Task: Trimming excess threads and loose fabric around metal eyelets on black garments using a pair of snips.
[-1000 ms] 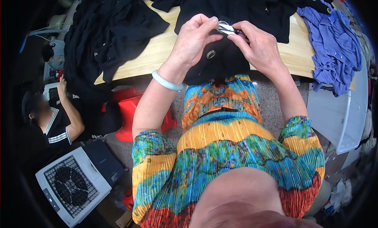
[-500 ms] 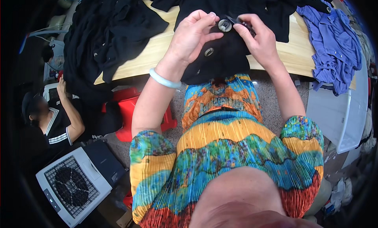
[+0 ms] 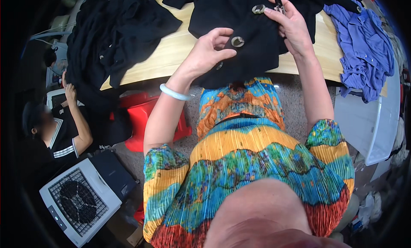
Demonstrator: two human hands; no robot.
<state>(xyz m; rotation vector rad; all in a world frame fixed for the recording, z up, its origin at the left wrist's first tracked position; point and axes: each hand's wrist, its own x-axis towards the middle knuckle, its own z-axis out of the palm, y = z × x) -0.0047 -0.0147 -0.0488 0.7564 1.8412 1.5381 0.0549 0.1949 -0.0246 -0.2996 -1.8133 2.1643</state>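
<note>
A black garment (image 3: 254, 55) with large round buttons lies over the table's near edge and hangs down towards my lap. My left hand (image 3: 208, 52) is just left of the middle button (image 3: 237, 41), its thumb and fingers apart and nothing between them. Farther up the cloth, my right hand (image 3: 295, 29) is closed around small dark thread snips (image 3: 279, 2), whose far end points away from me. The right thumb and fingers are close beside an upper button (image 3: 258, 9). A lower button (image 3: 219, 65) shows below my left hand, partly turned from view.
More black garments (image 3: 124, 29) cover the left of the wooden table (image 3: 150, 70). A purple garment (image 3: 364, 51) hangs off its right end, over a white plastic panel (image 3: 364, 124). A red stool (image 3: 141, 124), an air cooler (image 3: 79, 198) and a seated person (image 3: 64, 128) are at left.
My right hand has moved up and away with the snips, off the middle button. My left hand has drawn back slightly and let go of the cloth. The garment has shifted a little.
</note>
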